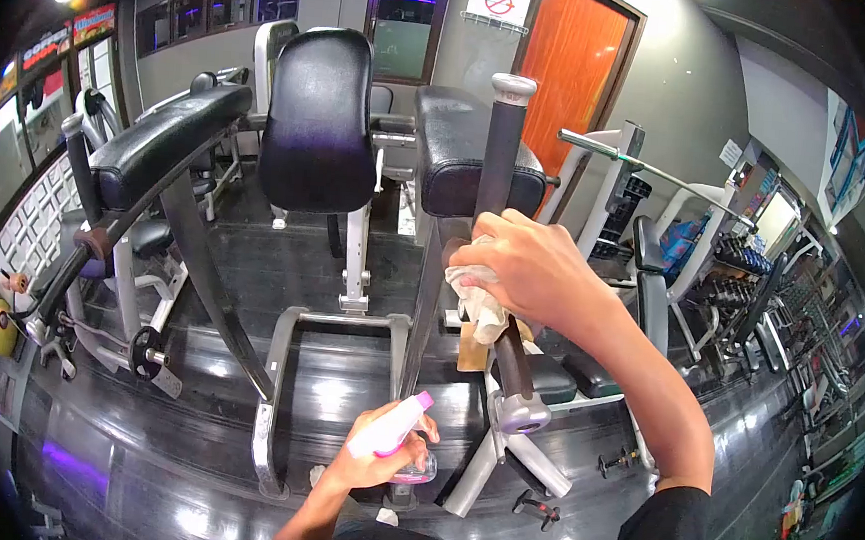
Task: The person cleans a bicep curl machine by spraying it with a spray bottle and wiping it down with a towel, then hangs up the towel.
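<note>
One crumpled white cloth (481,298), bunched and creased.

Backrest (320,122) between left pad (176,132) and right pad (470,157), door (575,69) behind right pad

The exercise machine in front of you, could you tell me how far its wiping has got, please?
Nothing is visibly confirmed as done. The right hand is holding a white cloth to the handle bar; the left hand holds a spray bottle. Possibly remaining: the black backrest and opposite handle, which no cloth touches.
</note>
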### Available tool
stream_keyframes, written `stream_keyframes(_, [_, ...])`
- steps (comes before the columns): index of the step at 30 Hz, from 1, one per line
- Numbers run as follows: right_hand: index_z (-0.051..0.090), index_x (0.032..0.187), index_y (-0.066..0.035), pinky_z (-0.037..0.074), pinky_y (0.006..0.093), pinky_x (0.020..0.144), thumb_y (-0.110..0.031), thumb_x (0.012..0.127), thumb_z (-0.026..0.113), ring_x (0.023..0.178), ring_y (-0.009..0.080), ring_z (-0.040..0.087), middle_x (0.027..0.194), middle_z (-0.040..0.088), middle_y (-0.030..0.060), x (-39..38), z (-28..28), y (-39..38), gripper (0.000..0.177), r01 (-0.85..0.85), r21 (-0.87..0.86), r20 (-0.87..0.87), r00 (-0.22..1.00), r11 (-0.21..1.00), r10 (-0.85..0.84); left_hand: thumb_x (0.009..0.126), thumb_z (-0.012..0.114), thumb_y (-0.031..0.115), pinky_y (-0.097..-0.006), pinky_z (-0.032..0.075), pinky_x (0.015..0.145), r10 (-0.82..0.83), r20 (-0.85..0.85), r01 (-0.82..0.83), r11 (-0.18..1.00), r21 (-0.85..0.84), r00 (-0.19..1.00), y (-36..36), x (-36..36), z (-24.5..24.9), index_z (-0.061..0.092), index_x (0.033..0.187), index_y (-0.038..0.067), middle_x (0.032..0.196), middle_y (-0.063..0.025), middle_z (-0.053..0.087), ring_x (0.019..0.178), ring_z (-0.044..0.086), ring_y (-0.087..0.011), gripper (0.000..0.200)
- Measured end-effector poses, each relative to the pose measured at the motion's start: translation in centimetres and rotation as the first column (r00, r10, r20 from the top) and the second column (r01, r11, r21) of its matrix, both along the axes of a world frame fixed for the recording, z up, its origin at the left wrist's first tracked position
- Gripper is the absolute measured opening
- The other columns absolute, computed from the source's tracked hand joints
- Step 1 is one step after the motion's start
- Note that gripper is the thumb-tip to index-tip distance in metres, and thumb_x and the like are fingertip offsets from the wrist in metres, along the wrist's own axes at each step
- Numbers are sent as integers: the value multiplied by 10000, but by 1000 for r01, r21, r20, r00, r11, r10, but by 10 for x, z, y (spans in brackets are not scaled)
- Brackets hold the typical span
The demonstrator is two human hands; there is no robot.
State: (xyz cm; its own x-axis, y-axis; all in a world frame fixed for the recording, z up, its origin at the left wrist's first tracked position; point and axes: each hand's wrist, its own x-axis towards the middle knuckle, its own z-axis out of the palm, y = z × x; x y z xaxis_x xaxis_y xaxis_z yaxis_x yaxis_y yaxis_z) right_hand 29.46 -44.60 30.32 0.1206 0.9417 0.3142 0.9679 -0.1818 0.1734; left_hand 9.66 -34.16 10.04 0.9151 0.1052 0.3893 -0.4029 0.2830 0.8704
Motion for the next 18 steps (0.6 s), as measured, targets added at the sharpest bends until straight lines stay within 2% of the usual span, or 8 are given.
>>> stream_keyframes(1, [700, 978, -173, 517, 398, 745, -270, 823, 636, 900, 261, 587, 890, 581, 83, -3, 6, -5, 193, 3, -3, 3, 1000, 1000, -3, 814, 535, -116, -267, 526, 626, -8, -22, 8, 1000, -27, 1000, -1, 1, 0, 519, 1038, -50, 948, -136, 623, 679, 639, -139, 234])
stream_keyframes(3, [692, 999, -159, 502, 417, 779, -284, 825, 637, 886, 284, 602, 905, 602, 101, -12, 23, -18, 222, -33, -172, -261, 965, 985, -13, 819, 536, -116, -269, 525, 621, -18, -20, 18, 1000, 9, 1000, -1, 2, 0, 517, 1044, -50, 949, -135, 622, 678, 637, -138, 235])
stream_keyframes(5, [686, 996, -142, 482, 430, 792, -310, 834, 630, 880, 306, 614, 925, 616, 116, -16, 23, -31, 240, -103, -159, -317, 947, 982, 48, 823, 536, -116, -270, 523, 617, -24, -19, 25, 998, 49, 1000, 0, 3, 1, 515, 1049, -50, 951, -135, 621, 676, 636, -138, 236])
stream_keyframes(7, [686, 995, -137, 483, 413, 771, -302, 834, 644, 882, 313, 615, 937, 616, 115, -36, 28, -49, 234, -251, -215, -556, 826, 944, 93, 815, 530, -123, -271, 524, 617, -13, 4, 13, 999, 31, 1000, 0, 3, 0, 510, 1064, -56, 951, -135, 620, 676, 637, -138, 259])
stream_keyframes(11, [682, 1071, -125, 485, 353, 794, -200, 791, 710, 876, 272, 625, 966, 623, 98, -55, 4, -85, 291, -84, 90, -718, 685, 992, 123, 802, 520, -133, -273, 525, 616, -29, -5, 29, 1000, 3, 1000, 6, 5, -5, 507, 1091, -63, 951, -136, 619, 675, 637, -141, 297])
stream_keyframes(14, [682, 1062, -109, 480, 345, 799, -173, 792, 709, 879, 259, 623, 975, 624, 97, -33, -18, -81, 278, -8, 185, -733, 665, 983, 144, 793, 515, -136, -275, 526, 615, -24, -2, 24, 997, 78, 1000, 10, 6, -8, 502, 1117, -70, 955, -140, 617, 674, 637, -144, 331])
stream_keyframes(16, [682, 1057, -109, 479, 342, 794, -184, 794, 712, 888, 246, 621, 980, 622, 91, -11, -37, -60, 275, 119, 361, -622, 770, 925, 143, 793, 515, -133, -277, 527, 617, -4, -22, 5, 999, 46, 1000, 10, 4, -10, 500, 1120, -72, 956, -143, 615, 673, 637, -147, 333])
stream_keyframes(18, [676, 1064, -104, 486, 352, 769, -209, 806, 706, 883, 264, 614, 978, 612, 101, 6, -44, -36, 281, 153, 401, -489, 869, 903, 70, 793, 515, -133, -277, 526, 619, -11, -13, 12, 1000, 24, 1000, 11, 3, -10, 501, 1115, -72, 956, -144, 614, 674, 636, -148, 328])
